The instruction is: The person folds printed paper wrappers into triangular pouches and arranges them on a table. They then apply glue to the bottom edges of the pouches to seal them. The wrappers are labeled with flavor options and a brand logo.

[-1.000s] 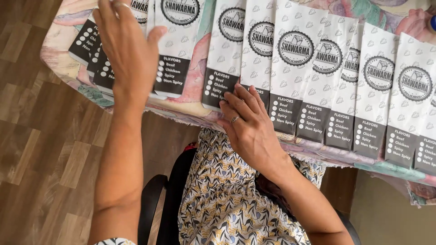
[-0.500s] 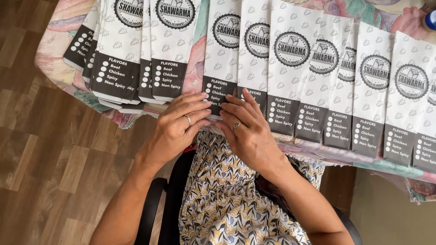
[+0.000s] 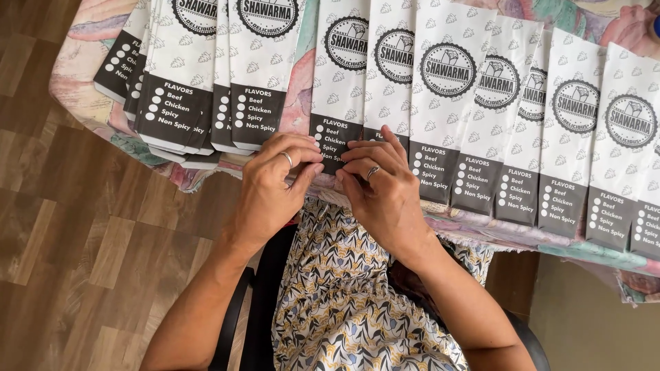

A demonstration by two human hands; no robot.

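Your left hand (image 3: pixel 271 185) is now joining your right hand (image 3: pixel 381 189), both pinching the bottom edge of one bag (image 3: pixel 337 103), having left the stack (image 3: pixel 206 75) on the table (image 3: pixel 89 62)

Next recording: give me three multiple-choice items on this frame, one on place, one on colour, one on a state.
1. Where do both hands meet?
A. on the bottom edge of a paper bag
B. on the floor
C. on the chair

2. What colour is each bag's bottom band?
A. red
B. black
C. green

3. How do the bags at right lie?
A. crumpled
B. rolled up
C. flat, overlapping

Answers: 1 A, the left hand and right hand pinch the bag at the table edge; 2 B, black with white print; 3 C, the row overlaps sideways.
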